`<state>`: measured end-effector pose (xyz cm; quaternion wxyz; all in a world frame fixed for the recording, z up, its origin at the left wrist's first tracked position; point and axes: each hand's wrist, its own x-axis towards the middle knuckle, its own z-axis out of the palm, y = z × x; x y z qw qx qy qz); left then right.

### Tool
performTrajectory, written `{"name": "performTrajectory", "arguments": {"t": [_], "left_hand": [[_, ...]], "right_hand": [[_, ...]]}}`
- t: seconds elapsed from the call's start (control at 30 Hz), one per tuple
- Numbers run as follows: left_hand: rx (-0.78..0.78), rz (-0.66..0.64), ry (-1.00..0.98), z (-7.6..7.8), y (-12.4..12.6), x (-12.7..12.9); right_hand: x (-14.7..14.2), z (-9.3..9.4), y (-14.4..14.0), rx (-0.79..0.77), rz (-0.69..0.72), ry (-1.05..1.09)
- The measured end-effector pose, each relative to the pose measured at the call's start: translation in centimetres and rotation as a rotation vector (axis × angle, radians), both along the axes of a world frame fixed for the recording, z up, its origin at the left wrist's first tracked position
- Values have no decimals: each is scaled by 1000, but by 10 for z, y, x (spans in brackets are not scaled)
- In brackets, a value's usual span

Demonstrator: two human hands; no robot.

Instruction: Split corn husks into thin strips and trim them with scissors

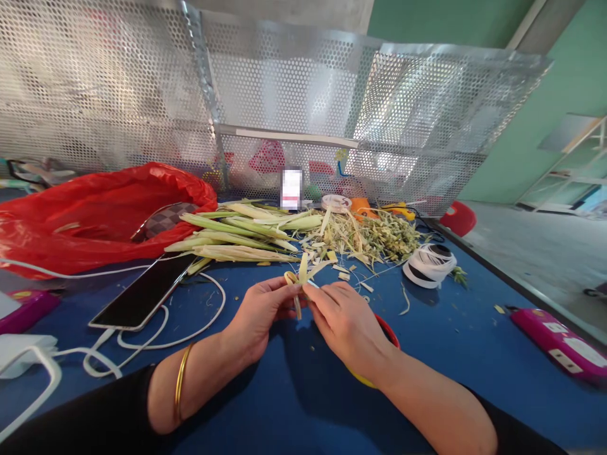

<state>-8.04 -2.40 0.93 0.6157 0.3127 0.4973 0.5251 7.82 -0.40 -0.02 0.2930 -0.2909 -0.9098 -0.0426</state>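
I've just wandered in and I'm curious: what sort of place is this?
Probably a small craft workbench: a blue table walled by perforated metal screens, piled with pale green leaf stalks and trimmings.

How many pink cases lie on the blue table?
2. One pink case lies at the right edge, beyond the right hand; the other pink case at the left edge. More may be hidden.

Blue table [294,392]; red plastic bag [95,215]; pale green-yellow leaf stalks [237,237]; magenta case [559,341]; black-and-white tape roll [429,264]; gold bangle [180,382].
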Motion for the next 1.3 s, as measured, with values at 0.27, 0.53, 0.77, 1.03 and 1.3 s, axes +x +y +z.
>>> {"name": "performTrajectory", "arguments": {"t": [0.27,0.53,0.77,1.03,1.3], "left_hand": [[63,-11,71,-4,-1,1],[65,44,68,2,1,-2],[-13,-73,46,2,-1,1],[31,-101,76,6,-3,2],[11,-100,121,6,-4,3]], "right_hand": [[0,2,-1,-116,-6,88],[1,2,8,-832,-24,642],[5,5,17,-1024,-104,984],[11,15,3,-504,189,522],[12,17,5,-641,186,408]]}}
